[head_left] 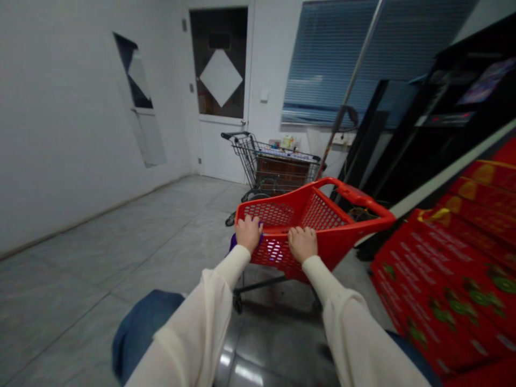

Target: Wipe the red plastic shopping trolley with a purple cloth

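Observation:
Right in front of me stands a red plastic shopping cart [338,244] with perforated basket walls and dark wheels, its handle pointing right. My left hand [248,234] is closed over the near rim by the basket's left corner. A bit of purple material shows beside and under that hand; what it is I cannot make out. Farther right along the same rim, my right hand [303,244] is closed too, knuckles up. The thumbs are hidden behind the rim. Both forearms, in cream sleeves, reach forward to the cart.
Behind the red cart is a dark wire shopping cart [245,156] loaded with a brown box. Stacked red cartons [447,258] rise on the right. A white door [223,145], a blinded window [326,59] and a pole [355,75] are at the back. Grey tiled floor [161,242] stretches left.

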